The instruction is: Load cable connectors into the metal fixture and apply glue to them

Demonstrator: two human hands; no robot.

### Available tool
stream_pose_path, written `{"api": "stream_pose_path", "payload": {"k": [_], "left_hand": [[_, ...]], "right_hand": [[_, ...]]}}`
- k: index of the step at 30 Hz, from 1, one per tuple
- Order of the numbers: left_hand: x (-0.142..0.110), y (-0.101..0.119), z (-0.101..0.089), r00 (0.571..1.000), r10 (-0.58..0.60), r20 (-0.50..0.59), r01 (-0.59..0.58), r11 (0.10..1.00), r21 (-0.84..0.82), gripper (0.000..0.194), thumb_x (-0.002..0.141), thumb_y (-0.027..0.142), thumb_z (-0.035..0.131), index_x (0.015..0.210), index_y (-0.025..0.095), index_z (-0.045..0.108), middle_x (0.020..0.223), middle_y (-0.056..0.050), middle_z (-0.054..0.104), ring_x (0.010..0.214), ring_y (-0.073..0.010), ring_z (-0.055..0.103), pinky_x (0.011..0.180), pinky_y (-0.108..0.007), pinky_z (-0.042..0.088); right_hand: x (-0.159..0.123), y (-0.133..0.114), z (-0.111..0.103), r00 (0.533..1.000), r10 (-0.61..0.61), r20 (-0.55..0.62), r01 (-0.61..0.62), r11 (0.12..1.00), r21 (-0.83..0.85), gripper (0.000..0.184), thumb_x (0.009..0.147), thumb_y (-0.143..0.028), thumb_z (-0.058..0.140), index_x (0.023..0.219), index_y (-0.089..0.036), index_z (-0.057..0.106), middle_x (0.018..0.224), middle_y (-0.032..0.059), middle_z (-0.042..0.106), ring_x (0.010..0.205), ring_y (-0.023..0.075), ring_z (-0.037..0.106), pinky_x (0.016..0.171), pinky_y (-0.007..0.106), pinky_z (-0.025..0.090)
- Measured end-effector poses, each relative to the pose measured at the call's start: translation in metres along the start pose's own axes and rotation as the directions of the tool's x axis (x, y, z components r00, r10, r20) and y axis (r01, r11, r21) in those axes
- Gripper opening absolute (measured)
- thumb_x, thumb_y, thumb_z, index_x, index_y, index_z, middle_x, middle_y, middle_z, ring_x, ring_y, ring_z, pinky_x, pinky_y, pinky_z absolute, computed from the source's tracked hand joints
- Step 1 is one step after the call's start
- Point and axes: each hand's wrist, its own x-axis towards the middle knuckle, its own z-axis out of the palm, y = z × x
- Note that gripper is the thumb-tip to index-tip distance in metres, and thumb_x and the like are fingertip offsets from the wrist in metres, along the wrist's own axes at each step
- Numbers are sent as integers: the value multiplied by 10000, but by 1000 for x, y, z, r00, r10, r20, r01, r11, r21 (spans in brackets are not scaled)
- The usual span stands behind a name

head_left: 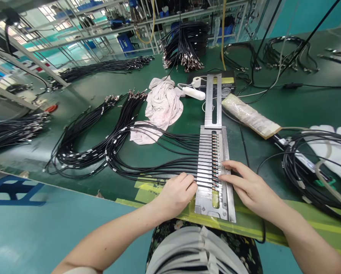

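A slotted metal fixture (200, 198) lies on the green bench, with black cables (159, 163) laid side by side across it from the left. Their small metal-tipped ends line up in a row along the fixture's long slot. At the fixture's left edge, my left hand (176, 196) is closed, thumb and fingers pinched on one of the lower cables. My right hand (252, 188) reaches in from the right with fingers extended and apart. Its fingertips touch the fixture beside the cable ends, and nothing shows in its grasp.
A crumpled pale cloth (164, 102) lies behind the cables. Bundles of black cable (79, 154) cover the left side, with another large bundle (184, 42) at the back. To the right are a wrapped tool (250, 116), a coiled cable (297, 171) and a white glove (327, 146).
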Motion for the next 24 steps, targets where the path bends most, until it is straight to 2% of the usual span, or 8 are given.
{"api": "stream_pose_path", "payload": {"k": [4, 8, 14, 19, 24], "left_hand": [[0, 0, 6, 999, 25, -42, -28, 997, -68, 278, 903, 94, 300, 751, 152, 526, 739, -42, 451, 667, -168, 378, 548, -278, 338], [0, -3, 12, 998, 39, -48, -45, 991, -127, 308, 924, 116, 282, 771, 138, 548, 726, -43, 456, 666, -161, 386, 569, -279, 354], [-6, -11, 9, 994, 105, -11, -105, 978, -180, 256, 925, 154, 377, 1116, 142, 547, 807, -51, 527, 733, -160, 419, 647, -289, 376], [-14, -10, 4, 991, 87, -105, -92, 995, -45, 273, 904, 180, 418, 1120, 151, 583, 1031, -89, 583, 872, -208, 445, 713, -355, 342], [-16, -8, 5, 989, 117, -87, -120, 992, -35, 331, 874, 149, 422, 1165, 115, 576, 1056, -104, 592, 872, -212, 447, 742, -374, 327]], "right_hand": [[3, -6, 1, 998, -50, 46, 51, 999, -18, 472, 782, 41, 344, 1047, -223, 632, 1243, 117, 491, 1159, 233, 460, 902, 441, 474], [7, -14, 7, 988, -100, 119, 111, 990, -92, 509, 730, 69, 370, 1030, -241, 640, 1219, 111, 523, 1180, 288, 415, 879, 507, 438], [6, -19, 15, 982, -143, 123, 166, 965, -201, 408, 764, 16, 423, 1025, -209, 641, 1162, 117, 579, 1166, 323, 422, 908, 556, 377], [9, -27, 17, 987, -144, 73, 157, 962, -224, 241, 805, -92, 479, 941, -189, 653, 1086, 89, 619, 1141, 307, 444, 940, 524, 352], [8, -31, 21, 986, -144, 84, 161, 953, -256, 191, 827, -147, 505, 950, -186, 645, 1067, 65, 628, 1126, 277, 458, 977, 491, 333]]}}
